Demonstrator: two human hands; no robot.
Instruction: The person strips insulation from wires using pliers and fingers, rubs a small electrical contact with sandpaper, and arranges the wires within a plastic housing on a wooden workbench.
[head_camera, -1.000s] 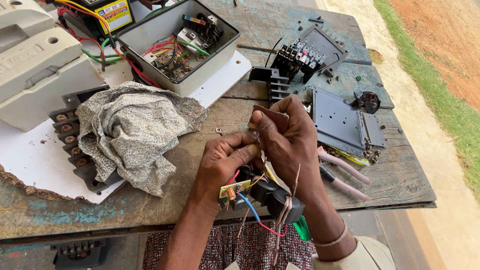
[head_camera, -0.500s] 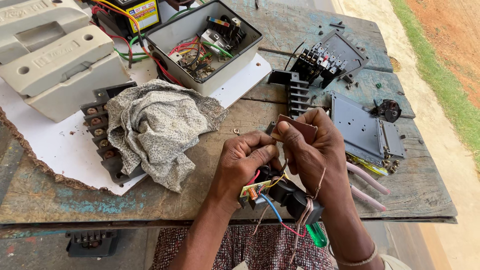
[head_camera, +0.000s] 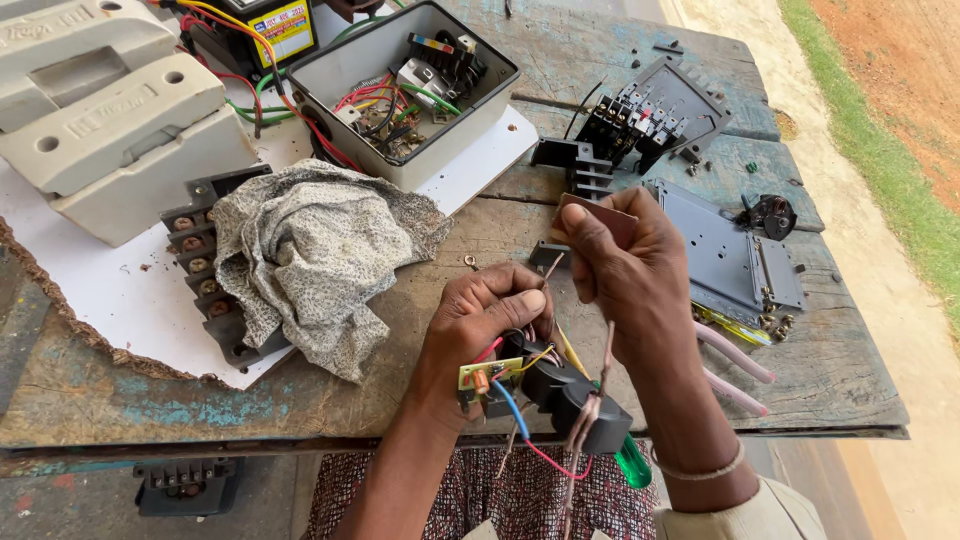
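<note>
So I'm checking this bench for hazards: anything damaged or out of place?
Yes. The white board under the grey housings has a ragged, torn edge, loose screws lie scattered by the grey plate, and a crumpled cloth covers the terminal strip.

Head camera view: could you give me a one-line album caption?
Left hand grips a wired black component; right hand pinches a brown strip above a worn wooden table.

We see our left hand (head_camera: 480, 330) bare, forearm uncovered. Our right hand (head_camera: 630, 270) is bare; a thin pale bracelet (head_camera: 700, 468) circles its wrist above a cream sleeve (head_camera: 740, 515).
</note>
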